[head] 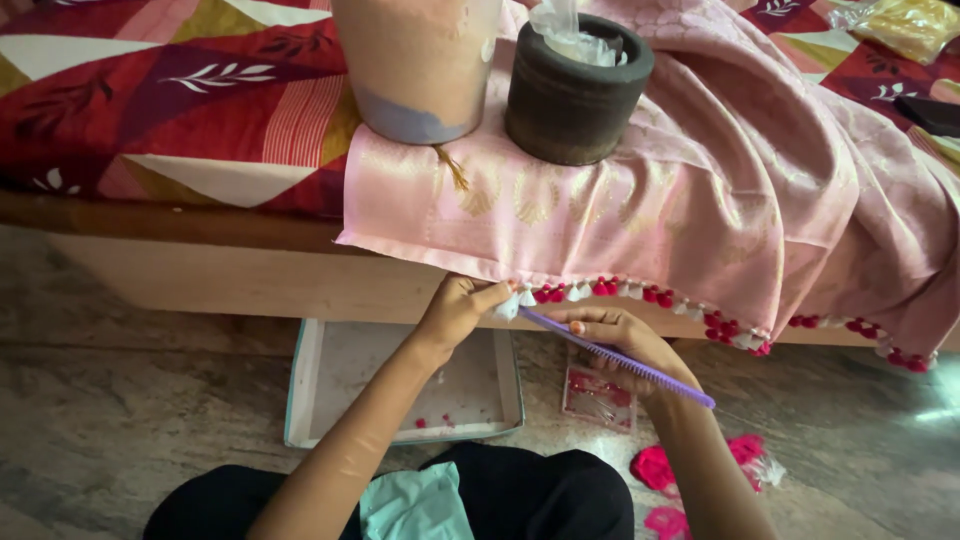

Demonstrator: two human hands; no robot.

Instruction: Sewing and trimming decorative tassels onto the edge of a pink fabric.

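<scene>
A pink cloth [700,190] with gold woven motifs hangs over the bed's edge. Its hem carries a row of red and white tassels [650,295]. My left hand [458,308] pinches a white tassel [507,305] at the left end of that row. My right hand [615,340] holds a purple comb [640,365], its tip lying against the same tassel. Both hands are just below the hem, in front of the wooden bed frame.
On the cloth stand a pinkish metal pot [420,65] and a dark stone mortar [575,90] stuffed with plastic. A shallow white tray [300,390] lies on the floor under my arms. Pink thread bundles [660,468] and a small packet [598,398] lie at the right.
</scene>
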